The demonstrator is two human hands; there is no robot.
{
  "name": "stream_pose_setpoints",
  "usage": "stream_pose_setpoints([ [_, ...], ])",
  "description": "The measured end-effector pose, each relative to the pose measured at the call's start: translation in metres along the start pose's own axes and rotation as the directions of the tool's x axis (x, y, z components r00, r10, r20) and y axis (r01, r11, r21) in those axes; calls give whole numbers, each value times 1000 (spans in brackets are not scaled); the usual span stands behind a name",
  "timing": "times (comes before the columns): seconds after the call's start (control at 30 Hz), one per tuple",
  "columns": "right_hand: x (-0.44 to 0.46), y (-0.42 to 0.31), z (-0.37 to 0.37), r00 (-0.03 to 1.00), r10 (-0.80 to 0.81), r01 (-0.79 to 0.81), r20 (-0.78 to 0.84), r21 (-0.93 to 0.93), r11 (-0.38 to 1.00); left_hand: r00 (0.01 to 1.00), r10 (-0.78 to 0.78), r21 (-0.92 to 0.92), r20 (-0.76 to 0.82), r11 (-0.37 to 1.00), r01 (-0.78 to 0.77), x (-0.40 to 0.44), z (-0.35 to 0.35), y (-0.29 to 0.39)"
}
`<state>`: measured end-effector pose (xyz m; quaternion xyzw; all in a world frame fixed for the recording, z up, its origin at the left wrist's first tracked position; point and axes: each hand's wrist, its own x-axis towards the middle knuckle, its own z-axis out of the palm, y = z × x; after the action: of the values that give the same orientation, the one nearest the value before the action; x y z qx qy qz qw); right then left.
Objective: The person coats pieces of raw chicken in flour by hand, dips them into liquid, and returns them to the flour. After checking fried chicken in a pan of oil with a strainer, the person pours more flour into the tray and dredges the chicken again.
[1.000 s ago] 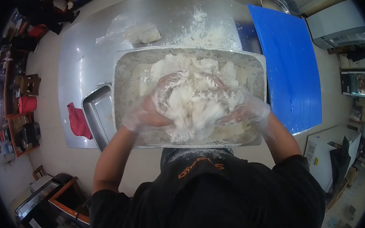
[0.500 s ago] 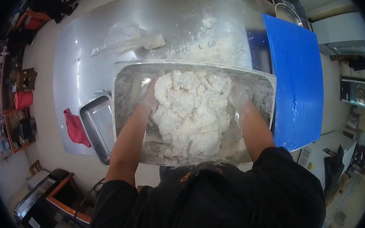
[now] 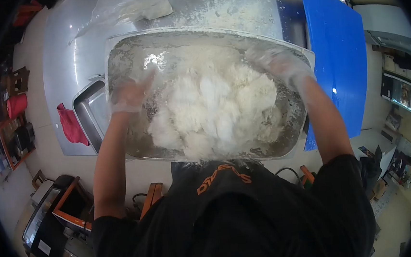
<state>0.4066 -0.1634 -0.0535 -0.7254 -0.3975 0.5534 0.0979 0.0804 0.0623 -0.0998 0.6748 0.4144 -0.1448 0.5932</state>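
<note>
A deep metal tray (image 3: 202, 29) holds a heap of white, flour-coated pieces (image 3: 214, 111), blurred by motion; what lies under the coating I cannot make out. My left hand (image 3: 132, 93), in a clear plastic glove, is over the tray's left end, apart from the heap, thumb spread away from the fingers. Near the right wall, my right hand (image 3: 281, 65), also in a clear glove, has its fingers stretched out toward the tray's middle. Both hands are smeared by motion, and nothing shows in either.
Around the tray is a steel table (image 3: 64, 48) with scattered flour (image 3: 225, 6) and a crumpled plastic bag (image 3: 130, 6) behind. A smaller metal pan (image 3: 90, 108) and a red cloth (image 3: 71, 125) lie left. A blue board (image 3: 338, 65) stands right.
My hands have come away from the sides of the heap and spread apart, left and right. The heap has shifted and blurred. The view has tilted, so the tray sits higher.
</note>
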Motion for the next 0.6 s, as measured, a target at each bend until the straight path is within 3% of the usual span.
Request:
stream_pose_setpoints([
  [0.03, 16, 12, 4, 992, 129, -120, 11, -287, 950, 996, -87, 235, 5, 968, 84, -1, 4, -6],
  [0.1, 40, 40, 23, 958, 285, -230, 34, -503, 833, 974, -207, 412, 96, 899, 150, -4, 18, -16],
  [0.13, 46, 50, 36, 952, 300, -230, 60, -506, 831, 955, -247, 382, 164, 909, 169, -6, 27, -23],
  [0.17, 50, 60, 52, 954, 285, -213, 87, -469, 857, 934, -267, 230, 238, 950, 213, -6, 35, -28],
  [0.2, 50, 67, 68, 964, 242, -184, 109, -382, 906, 909, -276, 16, 314, 958, 285, -7, 45, -32],
  [0.27, 48, 71, 97, 981, 145, -125, 128, -152, 980, 871, -249, -389, 423, 819, 422, -6, 63, -36],
  [0.33, 46, 63, 123, 990, 45, -69, 134, 183, 981, 856, -193, -611, 480, 627, 484, -6, 77, -40],
  [0.4, 46, 50, 142, 990, -36, -38, 134, 507, 861, 856, -136, -708, 499, 506, 493, -5, 87, -44],
  [0.47, 49, 37, 152, 987, -103, -8, 119, 691, 723, 862, -86, -748, 499, 459, 479, -4, 90, -47],
  [0.53, 50, 31, 155, 982, -167, 35, 87, 788, 615, 875, -23, -750, 484, 504, 429, -3, 89, -51],
  [0.6, 43, 23, 148, 974, -225, 101, 32, 828, 552, 886, 85, -679, 456, 676, 285, -4, 82, -60],
])
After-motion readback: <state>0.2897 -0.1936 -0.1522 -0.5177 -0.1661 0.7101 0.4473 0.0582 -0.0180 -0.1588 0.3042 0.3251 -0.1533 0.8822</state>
